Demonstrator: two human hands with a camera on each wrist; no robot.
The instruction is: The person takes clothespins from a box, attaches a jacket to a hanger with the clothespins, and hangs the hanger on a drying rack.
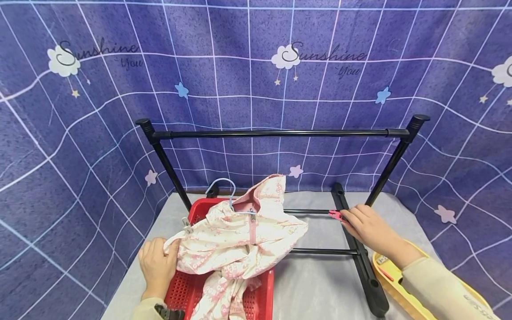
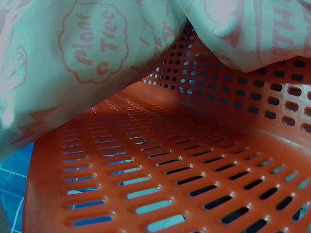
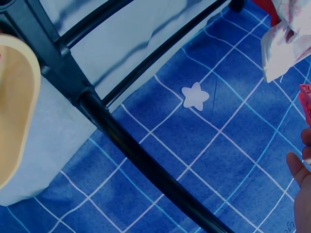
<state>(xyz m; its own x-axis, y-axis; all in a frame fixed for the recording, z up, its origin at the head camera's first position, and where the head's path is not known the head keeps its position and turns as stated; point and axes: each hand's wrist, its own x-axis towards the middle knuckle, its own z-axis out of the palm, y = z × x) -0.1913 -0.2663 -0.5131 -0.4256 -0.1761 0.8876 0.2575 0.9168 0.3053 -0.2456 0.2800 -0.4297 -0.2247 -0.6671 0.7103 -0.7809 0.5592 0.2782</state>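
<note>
A white and pink printed hooded jacket [image 1: 224, 240] with a front zipper sits on a light blue hanger [image 1: 224, 179], spread over the red basket [image 1: 270, 293]. My left hand [image 1: 156, 266] grips the jacket's edge at the left, just below a pale clothespin [image 1: 186, 225] clipped there. In the left wrist view, printed cloth [image 2: 95, 43] covers the upper part, and the left hand is out of sight. My right hand [image 1: 370, 229] pinches a pink clothespin [image 1: 335, 215] to the right of the jacket. That clothespin [image 3: 305, 99] shows at the right wrist view's edge.
Behind the jacket stands a black clothes rack, its top bar [image 1: 276, 133] running across and its lower bars [image 1: 326, 252] near the table. A yellow container [image 1: 404, 289] with small items lies under my right forearm. Blue gridded curtain [image 1: 256, 102] surrounds the grey tabletop [image 1: 312, 289].
</note>
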